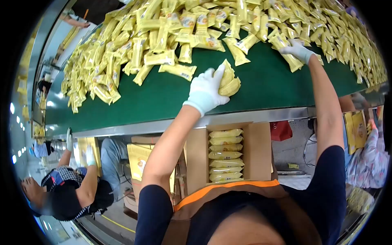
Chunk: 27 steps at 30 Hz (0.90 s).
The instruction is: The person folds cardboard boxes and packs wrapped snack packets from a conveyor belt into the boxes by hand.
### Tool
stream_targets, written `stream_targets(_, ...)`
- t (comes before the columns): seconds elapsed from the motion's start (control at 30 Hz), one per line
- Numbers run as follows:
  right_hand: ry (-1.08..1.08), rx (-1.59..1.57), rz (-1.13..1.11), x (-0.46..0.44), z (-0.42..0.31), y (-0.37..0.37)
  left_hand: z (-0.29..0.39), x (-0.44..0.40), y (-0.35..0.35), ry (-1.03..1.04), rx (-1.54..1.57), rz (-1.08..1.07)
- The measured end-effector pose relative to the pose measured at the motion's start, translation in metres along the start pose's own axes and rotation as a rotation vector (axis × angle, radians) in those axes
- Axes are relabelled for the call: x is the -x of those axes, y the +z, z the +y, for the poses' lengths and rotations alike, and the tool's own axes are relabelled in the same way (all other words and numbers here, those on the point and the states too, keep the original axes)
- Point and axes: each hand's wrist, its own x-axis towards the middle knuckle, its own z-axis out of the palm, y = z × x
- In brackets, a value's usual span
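My left hand [206, 92], in a white glove, is closed around a few yellow wrapped packets [230, 85], held just above the green conveyor belt [155, 100]. Further right, my gloved right hand [298, 51] has its fingers curled over a long yellow packet [293, 63] at the edge of the heap. Part of that packet is hidden by the fingers. In front of my body stands an open cardboard box [197, 161], with a row of several yellow packets [226, 155] lying inside.
A large heap of yellow packets [163, 34] covers the belt's far side. The belt's metal edge [163, 124] runs between it and the box. One person [69, 188] works at left, another [369, 159] at right. A red bag [281, 130] lies beside the box.
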Motion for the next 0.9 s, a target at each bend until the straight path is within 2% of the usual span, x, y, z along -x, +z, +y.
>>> stream_targets(0.03,-0.045,-0.122,-0.035,0.017,-0.005,-0.003,0.003,-0.003,-0.008,-0.047,-0.017,-0.138)
stream_targets(0.13,-0.107,-0.073,-0.069,0.075,-0.039,0.011,-0.002,-0.005,-0.005,-0.012,-0.068,-0.135)
stream_targets(0.17,-0.055,0.134,-0.015,0.104,-0.066,0.011,-0.004,-0.005,-0.007,0.003,-0.067,-0.141)
stream_targets(0.23,-0.207,0.398,0.034,0.13,-0.08,0.029,-0.032,-0.003,-0.018,0.081,-0.007,-0.044)
stream_targets(0.3,-0.254,0.45,0.121,0.151,-0.085,0.045,-0.078,-0.014,-0.027,0.153,0.021,0.064)
stream_targets(0.37,-0.234,0.382,0.093,0.148,-0.077,0.051,-0.112,-0.027,-0.037,0.016,0.008,-0.043)
stream_targets(0.47,-0.228,0.378,0.078,0.148,-0.08,0.048,-0.12,-0.031,-0.035,-0.183,-0.162,-0.104)
stream_targets(0.5,-0.238,0.375,0.08,0.149,-0.077,0.048,-0.121,-0.028,-0.033,-0.244,-0.11,-0.054)
stream_targets(0.6,-0.196,0.23,-0.036,0.166,-0.077,0.045,-0.139,-0.007,-0.028,-0.355,0.395,0.032)
stream_targets(0.63,-0.224,0.243,0.016,0.168,-0.073,0.051,-0.143,0.003,-0.025,-0.299,0.638,0.106)
stream_targets(0.73,-0.264,0.284,0.147,0.173,-0.07,0.066,-0.164,0.02,-0.022,-0.121,0.858,0.014)
stream_targets(0.83,-0.226,0.132,0.04,0.166,-0.077,0.053,-0.136,0.039,-0.024,-0.101,-0.062,0.02)
stream_targets(0.9,-0.233,-0.09,-0.01,0.181,-0.093,0.047,-0.114,0.057,-0.011,0.015,-0.128,0.106)
